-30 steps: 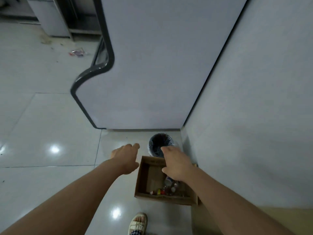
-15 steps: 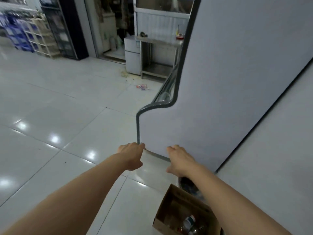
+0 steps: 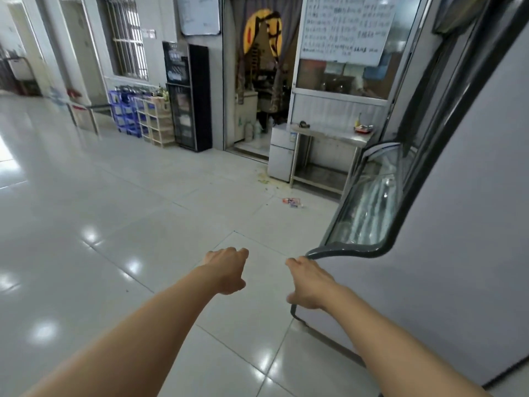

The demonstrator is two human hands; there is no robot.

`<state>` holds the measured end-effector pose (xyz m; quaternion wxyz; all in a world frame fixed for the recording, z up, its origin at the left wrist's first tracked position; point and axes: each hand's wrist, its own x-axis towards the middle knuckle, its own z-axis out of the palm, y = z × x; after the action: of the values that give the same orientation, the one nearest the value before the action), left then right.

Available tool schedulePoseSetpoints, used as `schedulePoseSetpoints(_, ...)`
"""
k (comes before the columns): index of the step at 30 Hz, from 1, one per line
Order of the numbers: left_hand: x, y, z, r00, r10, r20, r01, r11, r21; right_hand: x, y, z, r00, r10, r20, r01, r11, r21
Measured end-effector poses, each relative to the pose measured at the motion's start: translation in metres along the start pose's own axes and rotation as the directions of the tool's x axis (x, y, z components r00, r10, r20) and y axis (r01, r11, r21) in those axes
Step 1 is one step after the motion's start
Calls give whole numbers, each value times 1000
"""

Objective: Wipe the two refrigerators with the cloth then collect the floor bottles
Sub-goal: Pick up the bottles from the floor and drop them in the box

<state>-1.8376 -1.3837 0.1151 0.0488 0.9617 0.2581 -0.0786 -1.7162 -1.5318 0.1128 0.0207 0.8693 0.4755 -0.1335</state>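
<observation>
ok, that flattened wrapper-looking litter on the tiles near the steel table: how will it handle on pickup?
The litter lies flat on the floor, so probably light and floppy. The glossy tiles likely let it slide rather than lift; a fingertip pinch at an edge seems safest. Too small to tell the material.

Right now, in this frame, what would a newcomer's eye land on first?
Two bare forearms reach into the middle, left hand and right hand both loosely curled and holding nothing. On the right looms a grey display refrigerator with a curved glass front. On the shiny tiled floor beyond lies a small piece of colourful litter, near a steel table.
</observation>
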Motion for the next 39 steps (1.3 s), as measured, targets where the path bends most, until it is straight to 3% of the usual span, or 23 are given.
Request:
schedulePoseSetpoints(8,44,-119,-34,999,-1,-36,-1,999,-38,94,-89,-35,1000,-5,-27,6,999,45)
schedulePoseSetpoints(15,122,-195,-43,999,4,-40,-5,999,-44,204,-116,-57,999,9,-32,-7,999,44)
schedulePoseSetpoints(30,399,-335,-96,999,-48,10,48,998,-35,518,-109,-138,999,37,-7,-36,990,133)
schedulePoseSetpoints(39,589,-418,-114,997,56,44,-54,998,-26,708,-96,-167,985,168,24,-170,975,140)
